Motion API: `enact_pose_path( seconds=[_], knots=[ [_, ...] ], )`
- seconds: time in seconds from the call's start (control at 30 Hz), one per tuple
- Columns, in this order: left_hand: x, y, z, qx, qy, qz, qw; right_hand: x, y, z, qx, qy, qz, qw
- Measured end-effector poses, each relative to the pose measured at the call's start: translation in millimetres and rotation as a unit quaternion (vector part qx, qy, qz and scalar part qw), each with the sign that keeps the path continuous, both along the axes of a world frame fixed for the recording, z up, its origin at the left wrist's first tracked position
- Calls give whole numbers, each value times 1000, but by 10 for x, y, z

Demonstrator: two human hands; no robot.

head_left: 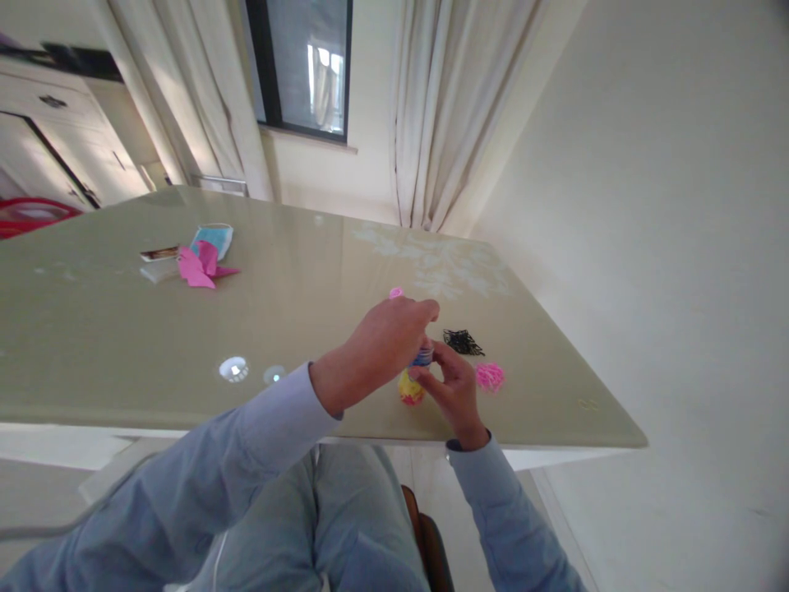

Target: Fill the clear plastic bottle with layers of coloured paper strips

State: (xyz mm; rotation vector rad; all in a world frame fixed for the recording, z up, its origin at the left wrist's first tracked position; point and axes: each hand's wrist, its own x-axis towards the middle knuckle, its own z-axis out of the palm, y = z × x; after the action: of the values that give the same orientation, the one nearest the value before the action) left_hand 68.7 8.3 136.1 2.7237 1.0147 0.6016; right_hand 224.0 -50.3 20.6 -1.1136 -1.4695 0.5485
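Note:
My right hand [454, 393] is closed, thumb and fingers pinching a small blue, ringed, round thing [422, 357] whose exact kind I cannot make out. My left hand [388, 341] reaches over the top of it, fingers curled down and mostly hidden behind the hand. Just below, near the table's front edge, lies a yellow and red bundle [411, 390] that looks like small loops. To the right of my hands are a pile of thin black strands or bands [463, 342] and a similar pink pile [490, 376]. A small pink piece [395, 292] shows beyond my left hand.
Farther left on the glossy table [296, 329] lie a folded pink paper shape [202, 265], a blue face mask [213, 239] and a small flat packet [159, 254]. A wall [647, 247] stands close to the table's right side. Curtains and a window are behind.

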Motion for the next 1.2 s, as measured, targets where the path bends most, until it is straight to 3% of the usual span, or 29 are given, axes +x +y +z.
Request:
enact_pose_path(
  seconds=[0.43,0.67,0.8,1.03,1.2],
  knots=[
    [16,39,-100,96,-3,-64,993,30,49,62,2,-9,-20,1000],
    [46,66,-179,80,-14,-74,994,32,69,30,-1,7,-11,1000],
    [50,61,-178,55,-27,-47,997,18,62,24,-12,10,-3,1000],
    [43,48,-210,27,-127,-38,991,17,47,22,-13,10,12,1000],
    [-137,1,-248,-27,-291,-61,954,76,16,21,-8,-6,24,1000]
  ],
)
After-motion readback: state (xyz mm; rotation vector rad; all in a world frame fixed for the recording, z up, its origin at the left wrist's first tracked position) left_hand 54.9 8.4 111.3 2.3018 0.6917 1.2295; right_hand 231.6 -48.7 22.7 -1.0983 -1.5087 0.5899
